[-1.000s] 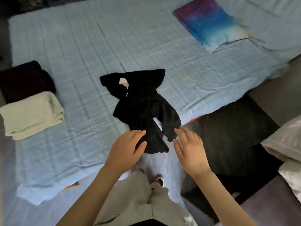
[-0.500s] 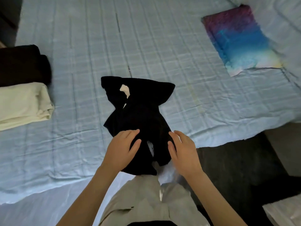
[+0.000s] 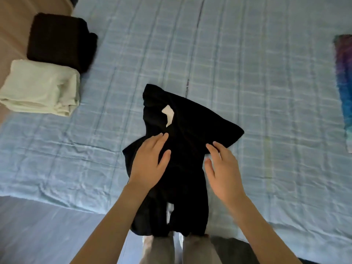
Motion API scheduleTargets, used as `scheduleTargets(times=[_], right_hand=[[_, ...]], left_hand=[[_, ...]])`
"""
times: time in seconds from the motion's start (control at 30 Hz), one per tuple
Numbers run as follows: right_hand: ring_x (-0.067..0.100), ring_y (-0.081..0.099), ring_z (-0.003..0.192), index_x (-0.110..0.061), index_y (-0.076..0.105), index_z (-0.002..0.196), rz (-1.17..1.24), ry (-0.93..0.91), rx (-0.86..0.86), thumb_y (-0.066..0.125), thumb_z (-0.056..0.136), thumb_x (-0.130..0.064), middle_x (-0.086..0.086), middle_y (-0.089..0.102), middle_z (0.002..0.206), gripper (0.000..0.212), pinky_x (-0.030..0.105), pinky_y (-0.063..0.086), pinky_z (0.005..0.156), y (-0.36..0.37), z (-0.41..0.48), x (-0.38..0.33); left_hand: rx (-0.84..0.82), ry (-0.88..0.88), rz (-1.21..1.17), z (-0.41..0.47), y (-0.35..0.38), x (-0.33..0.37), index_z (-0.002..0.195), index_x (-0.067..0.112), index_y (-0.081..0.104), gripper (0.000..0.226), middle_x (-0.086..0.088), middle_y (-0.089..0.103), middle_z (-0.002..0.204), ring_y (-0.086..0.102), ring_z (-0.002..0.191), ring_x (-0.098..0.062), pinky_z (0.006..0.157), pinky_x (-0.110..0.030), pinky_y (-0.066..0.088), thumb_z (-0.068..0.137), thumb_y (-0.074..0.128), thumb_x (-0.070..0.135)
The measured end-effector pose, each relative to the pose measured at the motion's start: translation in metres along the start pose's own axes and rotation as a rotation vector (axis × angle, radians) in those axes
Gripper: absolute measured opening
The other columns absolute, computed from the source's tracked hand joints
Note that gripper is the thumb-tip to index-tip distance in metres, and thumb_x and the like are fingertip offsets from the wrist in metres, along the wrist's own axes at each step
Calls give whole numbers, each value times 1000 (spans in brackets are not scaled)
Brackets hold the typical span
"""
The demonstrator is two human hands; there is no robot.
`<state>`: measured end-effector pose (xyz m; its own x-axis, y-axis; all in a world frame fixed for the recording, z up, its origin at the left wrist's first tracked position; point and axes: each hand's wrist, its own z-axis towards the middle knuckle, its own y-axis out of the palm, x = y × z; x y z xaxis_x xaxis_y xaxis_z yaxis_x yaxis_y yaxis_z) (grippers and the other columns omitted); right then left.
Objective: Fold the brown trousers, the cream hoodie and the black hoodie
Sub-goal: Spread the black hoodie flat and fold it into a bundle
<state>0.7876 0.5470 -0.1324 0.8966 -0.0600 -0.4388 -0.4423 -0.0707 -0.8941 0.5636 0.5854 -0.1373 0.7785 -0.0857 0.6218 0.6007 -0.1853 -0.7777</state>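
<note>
The black hoodie lies crumpled on the bed's near edge, a white label showing near its top, its lower part hanging over the edge. My left hand rests flat on its left side with fingers straight. My right hand lies on its right side, fingers loosely extended at the cloth's edge. The brown trousers sit folded at the far left. The cream hoodie sits folded just in front of them.
A pale blue checked quilt covers the bed. A purple and blue cushion lies at the right edge. The quilt's near border runs across the lower left. My grey trouser legs stand against the bed.
Both hands have moved forward up the black hoodie, from its lower hem to its middle. The view has closed in on the bed and shifted left.
</note>
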Motion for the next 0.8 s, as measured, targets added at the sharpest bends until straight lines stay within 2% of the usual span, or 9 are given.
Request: scheduleTargets(times=[0.1,0.2,0.3,0.37,0.43,0.57,0.63,0.7,0.8], right_hand=[[38,45,137,-5,53,142,-2,-43,-28,55,100,-17,19,48,148,43,55,39,111,46,46,18],[42,33,144,-16,44,150,-76,-29,-44,53,100,-27,16,40,155,52,62,30,114,98,86,32],[41,21,149,-32,26,157,-194,-30,-137,42,101,-40,11,29,162,60,64,20,116,150,113,43],[39,17,151,-37,13,158,-246,-44,-226,31,101,-45,8,25,164,61,63,14,118,178,121,49],[39,23,149,-35,17,158,-260,-48,-235,30,101,-45,8,31,162,59,64,16,117,190,126,52],[36,41,137,-37,37,151,-236,-82,-112,33,100,-47,10,45,150,52,60,32,105,174,128,66],[34,40,131,-40,43,147,-244,-27,-31,40,98,-48,13,44,148,50,60,36,97,162,129,76],[36,38,128,-39,49,145,-246,41,19,43,96,-48,17,43,148,50,63,38,93,153,130,82],[39,37,120,-32,54,142,-178,131,106,37,98,-47,15,46,147,50,63,41,89,148,132,91]], left_hand=[[21,-126,65,31,45,-39,152,23,37,57,-3,37,156,32,144,-24,118,-46,29,99,42,44],[-51,-229,222,49,93,-78,157,30,21,66,-3,22,163,16,151,-27,123,-49,14,97,33,56],[-130,-300,289,49,135,-109,157,35,11,68,-3,12,166,5,153,-26,122,-51,8,96,25,61],[-128,-307,292,50,149,-119,157,35,14,67,-4,13,165,6,153,-26,122,-51,7,96,24,62],[-99,-288,287,52,151,-123,156,36,20,66,-4,19,164,12,151,-28,121,-51,7,96,24,62],[65,-256,202,76,134,-129,151,33,34,59,-12,27,157,25,145,-30,121,-54,12,97,33,56],[101,-319,105,110,126,-133,152,35,30,59,-15,22,158,21,145,-31,119,-55,19,97,39,54],[69,-441,-99,152,120,-135,153,41,23,62,-13,15,160,15,145,-28,116,-54,28,97,46,53],[65,-529,-147,198,121,-136,151,46,22,66,-15,24,153,24,134,-30,112,-40,28,94,54,52]])
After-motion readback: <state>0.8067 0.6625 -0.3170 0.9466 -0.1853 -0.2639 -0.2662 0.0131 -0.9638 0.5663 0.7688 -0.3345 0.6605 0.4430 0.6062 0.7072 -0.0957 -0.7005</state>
